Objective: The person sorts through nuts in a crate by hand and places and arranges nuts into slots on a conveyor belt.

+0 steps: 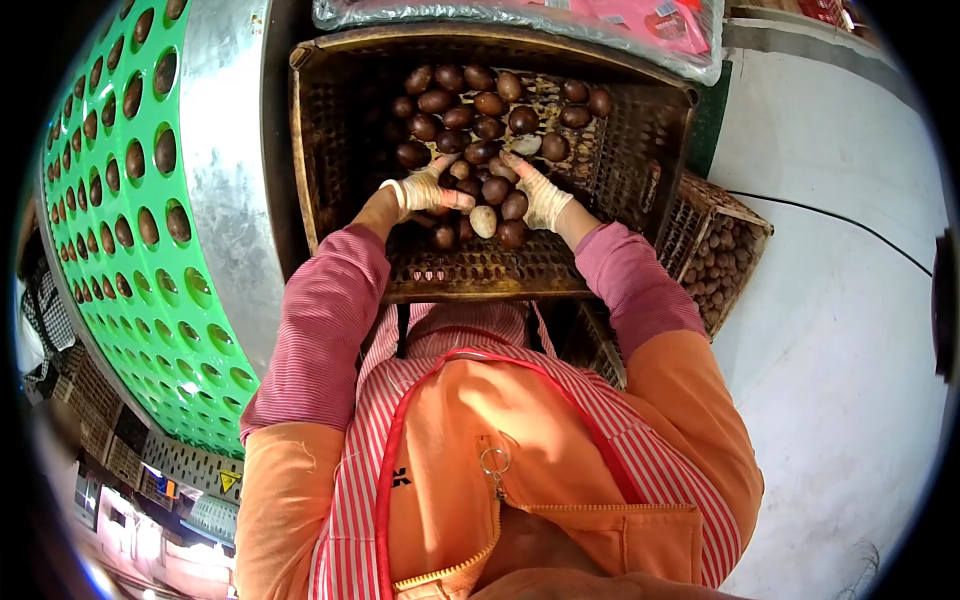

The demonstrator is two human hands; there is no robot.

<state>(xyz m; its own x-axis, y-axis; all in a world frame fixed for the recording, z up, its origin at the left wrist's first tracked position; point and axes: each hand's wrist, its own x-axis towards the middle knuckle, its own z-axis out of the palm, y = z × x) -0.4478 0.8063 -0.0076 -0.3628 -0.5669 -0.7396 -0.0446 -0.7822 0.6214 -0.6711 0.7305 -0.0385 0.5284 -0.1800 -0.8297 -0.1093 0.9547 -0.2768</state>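
Brown eggs (457,117) lie in a dark, worn plastic crate (640,150) in front of my body. My left hand (425,192), in a pale glove with bare fingertips, reaches into the crate on the left side of an egg cluster. On the cluster's other side is my right hand (540,193), gloved the same way. Several eggs are gathered between the two hands, among them a pale one (483,221). The fingers of both hands are spread and touch the outer eggs. Parts of the fingertips are hidden among the eggs.
A green panel (150,280) with rows of egg-filled and unfilled holes curves along the left, beside a metal strip (225,130). Plastic-wrapped pink packs (640,22) lie beyond the crate. At the right stands another crate (745,213) of brown round items. A black cable (830,212) crosses the pale floor.
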